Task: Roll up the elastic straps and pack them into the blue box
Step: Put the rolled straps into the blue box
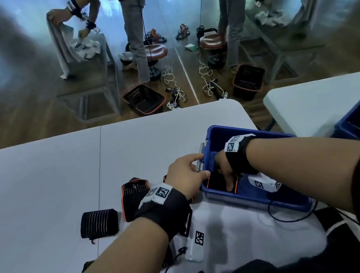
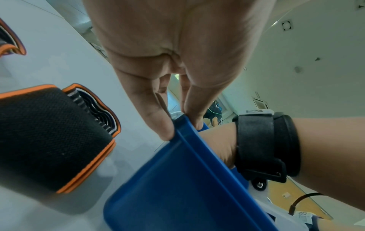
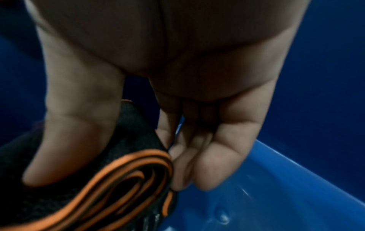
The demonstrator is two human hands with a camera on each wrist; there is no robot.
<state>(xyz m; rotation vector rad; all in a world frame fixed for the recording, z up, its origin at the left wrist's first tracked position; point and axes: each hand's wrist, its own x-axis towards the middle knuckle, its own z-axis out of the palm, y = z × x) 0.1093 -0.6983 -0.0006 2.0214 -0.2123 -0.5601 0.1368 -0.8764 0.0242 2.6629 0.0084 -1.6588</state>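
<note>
The blue box (image 1: 256,197) stands on the white table (image 1: 45,172) right of centre. My left hand (image 1: 201,165) pinches its left rim by the grey handle; in the left wrist view the thumb and fingers of the left hand (image 2: 182,129) clamp the box (image 2: 177,195) at its rim. My right hand (image 1: 228,180) reaches down inside and grips a rolled black strap with orange edging (image 1: 212,183). The right wrist view shows the right hand (image 3: 110,181) with thumb and fingers on either side of that roll (image 3: 126,176). Two rolled straps (image 1: 134,196) (image 1: 99,222) lie left of the box.
A white tagged device (image 1: 264,183) lies in the box's right half. White cloth (image 1: 240,230) covers the near table edge. A second blue box (image 1: 359,115) stands on another table (image 1: 315,100) at right. Baskets and cables lie on the floor beyond.
</note>
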